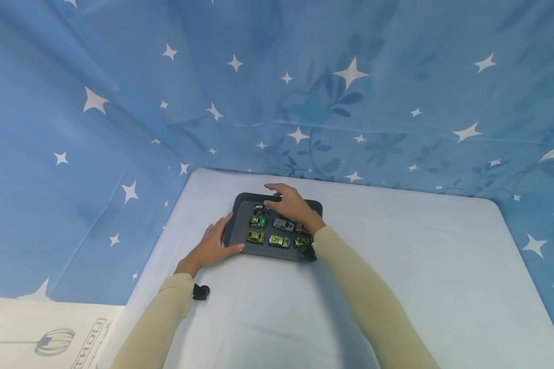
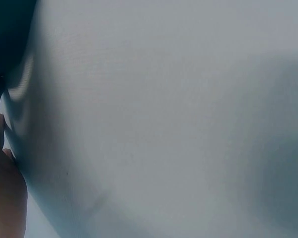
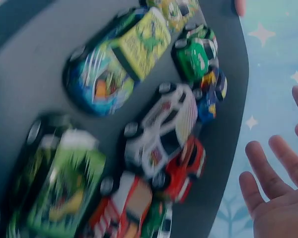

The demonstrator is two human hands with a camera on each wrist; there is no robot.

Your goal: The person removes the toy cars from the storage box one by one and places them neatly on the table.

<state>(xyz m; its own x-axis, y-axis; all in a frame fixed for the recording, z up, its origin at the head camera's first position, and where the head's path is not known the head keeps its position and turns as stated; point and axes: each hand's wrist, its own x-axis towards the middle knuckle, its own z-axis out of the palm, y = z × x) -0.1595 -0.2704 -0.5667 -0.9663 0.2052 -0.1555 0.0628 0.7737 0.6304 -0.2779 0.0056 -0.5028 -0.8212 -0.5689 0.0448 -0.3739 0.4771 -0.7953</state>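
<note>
Toy cars (image 1: 279, 241) stand in a dark tray (image 1: 240, 228), a silver car (image 1: 283, 224) near its centre, a blue car (image 1: 260, 209) toward ten o'clock. The left hand (image 1: 212, 245) touches the tray's nine o'clock side, fingers and thumb spread. The right hand (image 1: 293, 204) hovers toward twelve o'clock, fingers apart, seemingly empty. Its wrist camera (image 1: 308, 251), low by the four o'clock corner, could bump cars out of line; a left-hand push might slide the tray.
</note>
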